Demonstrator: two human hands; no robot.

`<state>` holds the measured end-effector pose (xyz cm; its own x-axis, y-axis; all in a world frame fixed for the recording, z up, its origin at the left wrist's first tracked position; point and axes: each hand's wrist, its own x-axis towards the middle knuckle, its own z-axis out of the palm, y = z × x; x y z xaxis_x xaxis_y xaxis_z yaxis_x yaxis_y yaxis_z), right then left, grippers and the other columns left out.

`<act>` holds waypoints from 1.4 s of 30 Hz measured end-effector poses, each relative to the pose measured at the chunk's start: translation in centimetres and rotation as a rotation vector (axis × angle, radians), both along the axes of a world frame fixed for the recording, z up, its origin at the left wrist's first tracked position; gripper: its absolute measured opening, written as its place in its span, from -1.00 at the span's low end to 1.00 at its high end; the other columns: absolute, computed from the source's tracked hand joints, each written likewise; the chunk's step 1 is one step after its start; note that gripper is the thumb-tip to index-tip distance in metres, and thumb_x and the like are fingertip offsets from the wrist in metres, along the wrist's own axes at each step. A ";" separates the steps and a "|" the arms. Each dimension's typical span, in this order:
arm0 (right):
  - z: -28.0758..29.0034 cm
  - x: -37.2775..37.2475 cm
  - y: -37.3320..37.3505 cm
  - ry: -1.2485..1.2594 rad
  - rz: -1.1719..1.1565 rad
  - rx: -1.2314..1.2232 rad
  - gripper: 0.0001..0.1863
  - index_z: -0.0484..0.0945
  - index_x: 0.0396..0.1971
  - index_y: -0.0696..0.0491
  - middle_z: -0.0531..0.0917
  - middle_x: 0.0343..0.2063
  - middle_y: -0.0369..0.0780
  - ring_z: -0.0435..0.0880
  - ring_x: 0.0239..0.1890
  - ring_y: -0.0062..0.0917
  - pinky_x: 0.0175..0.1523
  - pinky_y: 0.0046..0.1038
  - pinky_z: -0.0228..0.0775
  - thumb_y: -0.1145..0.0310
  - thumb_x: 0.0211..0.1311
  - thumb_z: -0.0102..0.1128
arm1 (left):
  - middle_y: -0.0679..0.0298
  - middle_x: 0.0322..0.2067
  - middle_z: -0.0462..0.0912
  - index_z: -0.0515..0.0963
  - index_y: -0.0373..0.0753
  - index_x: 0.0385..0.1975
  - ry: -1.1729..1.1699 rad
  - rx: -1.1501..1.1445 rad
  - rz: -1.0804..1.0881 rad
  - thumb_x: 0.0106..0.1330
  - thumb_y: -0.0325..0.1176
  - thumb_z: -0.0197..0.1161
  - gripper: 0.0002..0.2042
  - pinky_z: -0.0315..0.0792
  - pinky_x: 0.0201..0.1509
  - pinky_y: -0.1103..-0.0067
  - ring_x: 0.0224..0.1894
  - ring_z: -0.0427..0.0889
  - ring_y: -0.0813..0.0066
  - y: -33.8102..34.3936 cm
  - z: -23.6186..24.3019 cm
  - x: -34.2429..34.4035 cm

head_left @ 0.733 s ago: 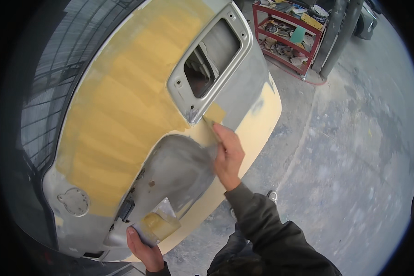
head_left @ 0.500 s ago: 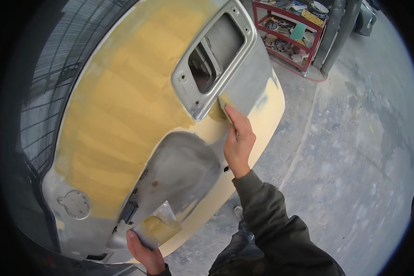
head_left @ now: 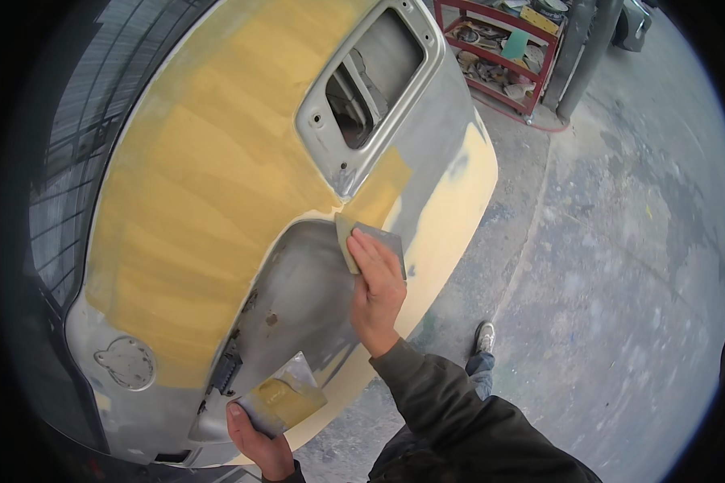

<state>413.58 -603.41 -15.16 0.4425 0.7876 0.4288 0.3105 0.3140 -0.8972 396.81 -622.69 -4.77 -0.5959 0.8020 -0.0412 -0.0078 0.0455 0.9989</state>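
Observation:
My right hand [head_left: 379, 294] grips a thin, flat body filler spreader [head_left: 391, 243], its left edge coated yellowish. The spreader lies over the car body panel just below the corner of the lamp opening [head_left: 367, 84]. A fresh yellow filler patch [head_left: 388, 179] shows beside that opening. At the lower left, my left hand [head_left: 259, 444] is closed on the end of a flat mixing board [head_left: 280, 396] with yellow filler smeared across it. A broad coat of yellow filler [head_left: 205, 185] covers much of the panel, and the bare grey recess [head_left: 306, 282] sits between my hands.
A red shelf cart [head_left: 499, 60] with cans and scattered things stands at the far right, next to grey posts [head_left: 584, 68]. Grey concrete floor [head_left: 588, 282] spreads to the right. My shoe [head_left: 484, 336] shows beside the panel's edge. A round fuel filler recess [head_left: 127, 364] is at left.
My right hand has drawn the spreader down and left from the opening's lower edge, uncovering the yellow patch there. The left hand with the board has barely shifted. My shoe has come into view.

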 end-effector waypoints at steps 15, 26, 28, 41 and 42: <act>-1.6 4.3 2.6 -0.079 -0.048 -0.005 -0.43 0.70 0.08 0.07 0.75 0.06 -0.11 0.72 0.11 -0.27 0.24 -0.39 0.51 0.81 0.12 0.01 | 0.33 -0.25 0.50 0.45 -0.22 -0.22 0.029 -0.012 0.101 0.66 -0.11 0.01 -0.70 0.45 0.01 0.51 -0.17 0.52 0.53 0.1 -0.8 0.3; -2.1 7.9 6.8 0.050 -0.014 0.039 -0.43 0.70 0.09 0.06 0.74 0.07 -0.13 0.71 0.14 -0.24 0.21 -0.37 0.54 0.83 0.10 0.07 | 0.33 -0.22 0.53 0.46 -0.22 -0.19 -0.030 -0.022 -0.003 0.67 -0.10 0.01 -0.70 0.46 0.06 0.51 -0.12 0.54 0.53 1.3 -0.4 1.7; -1.7 5.7 4.2 -0.024 -0.017 0.001 -0.44 0.70 0.08 0.05 0.72 0.12 -0.18 0.68 0.18 -0.25 0.25 -0.33 0.54 0.80 0.07 0.13 | 0.32 -0.24 0.52 0.44 -0.23 -0.19 -0.003 -0.038 -0.004 0.67 -0.09 -0.01 -0.69 0.45 0.04 0.53 -0.14 0.53 0.53 1.3 -0.7 1.3; -1.4 2.5 -4.3 0.031 0.010 -0.009 -0.52 0.72 0.07 0.07 0.76 0.06 -0.16 0.73 0.10 -0.25 0.20 -0.37 0.56 0.71 0.12 0.20 | 0.33 -0.27 0.43 0.40 -0.26 -0.19 0.095 0.009 -0.028 0.67 -0.07 -0.02 -0.66 0.39 0.01 0.56 -0.19 0.44 0.56 1.6 -0.5 1.3; -0.9 3.7 -4.9 0.081 0.027 -0.002 -0.54 0.72 0.07 0.07 0.76 0.05 -0.14 0.73 0.08 -0.24 0.20 -0.39 0.55 0.69 0.15 0.22 | 0.33 -0.27 0.43 0.41 -0.27 -0.19 0.104 0.026 -0.044 0.67 -0.08 -0.02 -0.66 0.38 0.01 0.56 -0.19 0.42 0.57 1.6 -0.6 1.6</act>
<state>417.25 -608.33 -16.09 0.4545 0.8002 0.3913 0.2287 0.3198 -0.9195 398.37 -621.10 -5.34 -0.5604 0.8273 0.0401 0.0974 0.0177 0.9951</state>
